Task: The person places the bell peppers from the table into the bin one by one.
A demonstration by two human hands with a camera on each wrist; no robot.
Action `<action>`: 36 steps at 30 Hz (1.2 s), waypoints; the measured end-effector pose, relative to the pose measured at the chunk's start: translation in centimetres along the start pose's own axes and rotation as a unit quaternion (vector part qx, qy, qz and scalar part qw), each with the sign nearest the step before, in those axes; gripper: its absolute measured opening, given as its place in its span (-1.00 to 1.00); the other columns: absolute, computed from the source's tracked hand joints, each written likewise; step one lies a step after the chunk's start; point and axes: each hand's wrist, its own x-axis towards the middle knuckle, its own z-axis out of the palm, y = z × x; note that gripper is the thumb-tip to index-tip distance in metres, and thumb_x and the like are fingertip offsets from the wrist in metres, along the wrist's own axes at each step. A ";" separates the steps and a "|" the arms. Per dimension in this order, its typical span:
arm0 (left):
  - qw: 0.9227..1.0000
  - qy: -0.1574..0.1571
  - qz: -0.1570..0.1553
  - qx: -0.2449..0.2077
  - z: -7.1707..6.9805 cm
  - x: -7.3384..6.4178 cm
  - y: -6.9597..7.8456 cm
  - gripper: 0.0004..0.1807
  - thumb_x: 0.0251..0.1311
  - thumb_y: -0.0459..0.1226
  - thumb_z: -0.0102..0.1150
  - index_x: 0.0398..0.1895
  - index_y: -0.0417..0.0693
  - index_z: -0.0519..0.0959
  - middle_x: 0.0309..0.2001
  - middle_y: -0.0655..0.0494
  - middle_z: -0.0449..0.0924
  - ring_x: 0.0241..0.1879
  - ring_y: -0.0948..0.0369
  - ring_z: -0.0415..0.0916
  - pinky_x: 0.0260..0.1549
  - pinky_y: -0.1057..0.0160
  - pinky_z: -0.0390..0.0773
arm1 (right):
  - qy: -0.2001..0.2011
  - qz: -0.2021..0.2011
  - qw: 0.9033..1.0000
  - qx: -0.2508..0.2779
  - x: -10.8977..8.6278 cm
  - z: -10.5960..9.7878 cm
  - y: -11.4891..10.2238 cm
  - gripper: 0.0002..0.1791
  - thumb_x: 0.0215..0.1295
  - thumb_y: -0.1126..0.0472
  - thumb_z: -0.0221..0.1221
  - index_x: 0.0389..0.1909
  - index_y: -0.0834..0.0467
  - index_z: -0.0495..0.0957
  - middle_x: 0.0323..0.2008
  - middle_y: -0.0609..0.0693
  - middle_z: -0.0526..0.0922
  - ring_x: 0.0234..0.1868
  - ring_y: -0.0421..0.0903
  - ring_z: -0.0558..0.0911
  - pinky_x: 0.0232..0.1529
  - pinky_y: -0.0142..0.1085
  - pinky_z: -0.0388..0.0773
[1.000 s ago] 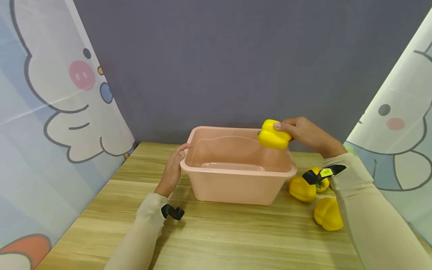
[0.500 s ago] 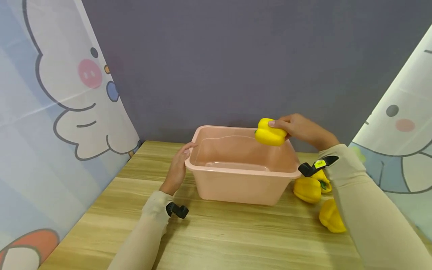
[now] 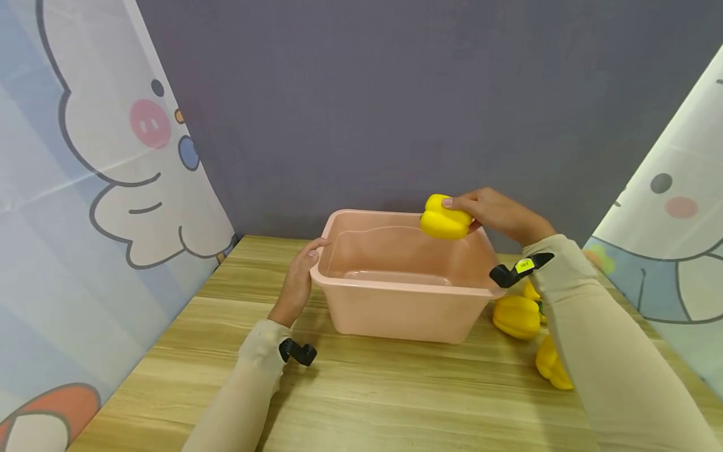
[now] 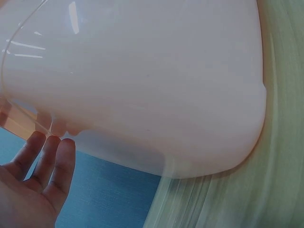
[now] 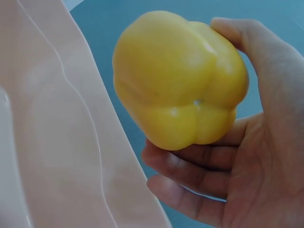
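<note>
A pink plastic basin stands on the wooden table. At its left end, my left hand holds the rim with fingertips over the edge; in the left wrist view several fingers touch the basin's wall. My right hand grips a yellow bell pepper between thumb and fingers, above the basin's back right part. In the right wrist view the pepper's lobed bottom faces the camera, with the basin wall beside it. The basin's visible inner floor is bare.
More yellow bell peppers lie right of the basin: one near its wall, another closer to me, partly behind my right sleeve, and one mostly hidden. A grey wall rises behind; printed curtains flank the table.
My right hand has carried the pepper slightly left and up over the basin. The whole head view has shifted a little since the first frame. My left hand stays at the rim.
</note>
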 end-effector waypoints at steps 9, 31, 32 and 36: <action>1.000 0.003 0.005 -0.001 -0.1 0.0 -0.3 -0.51 0.54 -0.11 -0.22 0.31 -0.22 0.44 0.35 -0.11 0.37 0.36 0.10 0.24 0.31 -0.05 0.18 | -0.011 0.012 1.000 0.000 0.9 0.4 0.2 -0.37 0.42 -0.26 0.07 0.03 0.25 0.62 -0.18 0.12 0.63 -0.18 0.02 0.58 -0.08 -0.16 0.59; 1.000 -0.008 -0.019 0.002 0.9 -0.6 3.3 -0.54 0.55 -0.30 -0.32 0.32 -0.46 0.33 0.37 -0.30 0.29 0.36 -0.05 0.21 0.29 -0.03 0.21 | -0.062 0.020 0.996 -0.063 2.4 2.9 0.0 -0.40 0.34 -0.29 0.15 -0.10 0.21 0.63 -0.16 0.08 0.62 -0.14 0.00 0.58 0.00 -0.10 0.58; 1.000 -0.009 -0.018 0.001 0.9 -0.6 3.2 -0.53 0.56 -0.30 -0.32 0.32 -0.46 0.33 0.37 -0.30 0.28 0.37 -0.05 0.21 0.29 -0.02 0.21 | -0.062 0.019 0.996 -0.064 2.5 2.9 0.0 -0.40 0.33 -0.29 0.16 -0.10 0.21 0.63 -0.17 0.08 0.62 -0.14 0.00 0.57 0.01 -0.10 0.58; 1.000 -0.010 -0.019 -0.007 1.0 -0.6 3.1 -0.53 0.55 -0.30 -0.32 0.34 -0.46 0.32 0.39 -0.32 0.26 0.38 -0.04 0.18 0.32 -0.05 0.17 | -0.072 0.011 0.995 -0.067 2.7 3.1 0.0 -0.39 0.33 -0.29 0.16 -0.07 0.21 0.63 -0.17 0.07 0.62 -0.13 -0.02 0.57 0.02 -0.07 0.58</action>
